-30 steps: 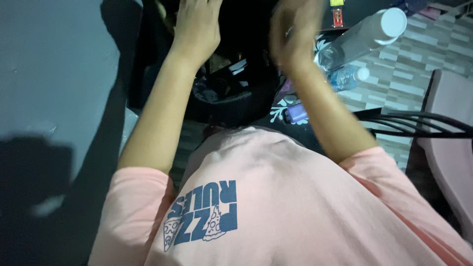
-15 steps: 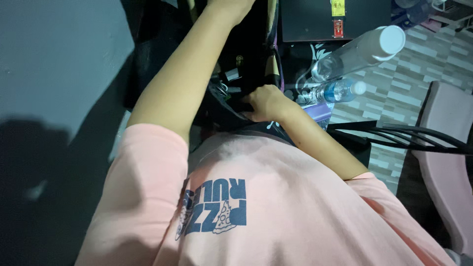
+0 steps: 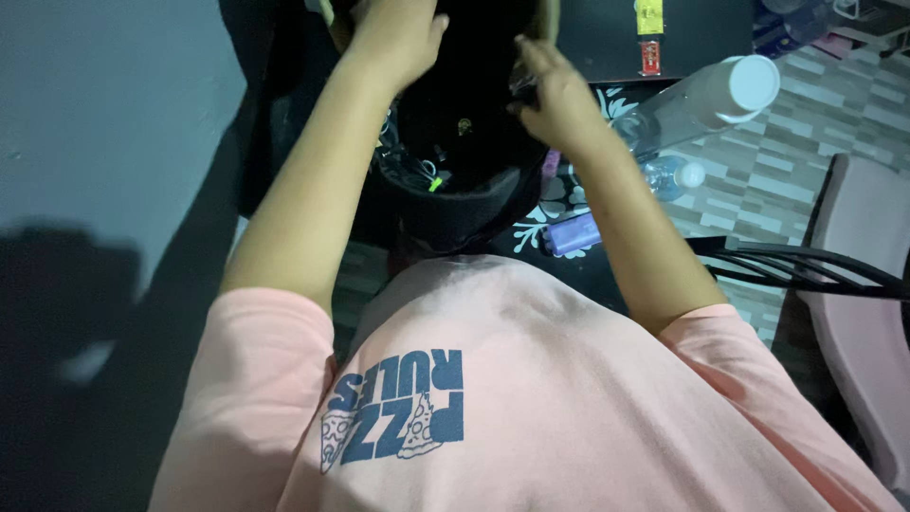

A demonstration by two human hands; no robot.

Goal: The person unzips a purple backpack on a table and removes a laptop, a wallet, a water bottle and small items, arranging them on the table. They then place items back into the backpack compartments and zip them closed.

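A black open bag (image 3: 455, 204) sits in front of me, with cables and small items inside, one with a bright green tip. My left hand (image 3: 396, 33) grips the bag's far left edge at the top of the view. My right hand (image 3: 555, 95) is raised at the bag's right rim, fingers pinched on a small dark thing that I cannot make out. My pink printed shirt (image 3: 531, 398) fills the lower half of the view.
Two clear plastic bottles with white caps (image 3: 701, 100) (image 3: 668, 175) lie to the right on a dark floral surface. A small purple object (image 3: 573, 232) lies near the bag. A dark wire chair (image 3: 806, 261) and a pink seat (image 3: 867, 284) stand at right. A grey wall (image 3: 104, 123) is at left.
My right hand has lifted from low inside the bag up to its right rim. My left hand has come back into view on the bag's far edge.
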